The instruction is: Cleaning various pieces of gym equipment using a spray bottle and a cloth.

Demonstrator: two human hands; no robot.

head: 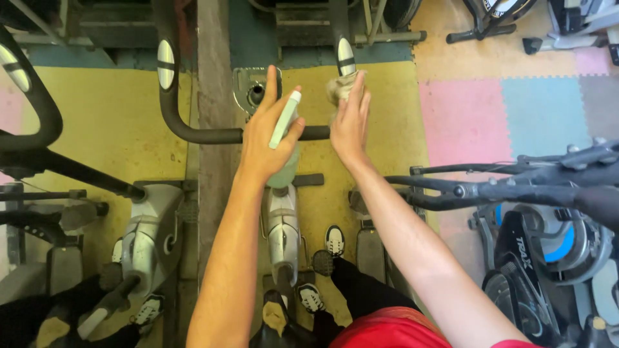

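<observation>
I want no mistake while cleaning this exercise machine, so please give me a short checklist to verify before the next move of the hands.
1. Left hand grips the spray bottle firmly: ok, fingers are wrapped around it.
2. Bottle nozzle points at the handlebar: cannot tell, the nozzle direction is not clear.
3. Right hand has the cloth: ok, the beige cloth is pressed under the fingertips.
4. Cloth is on the handlebar grip: ok, it sits just below the silver sensor pad.
5. Feet stand stable: cannot tell, the arms partly hide them.
</observation>
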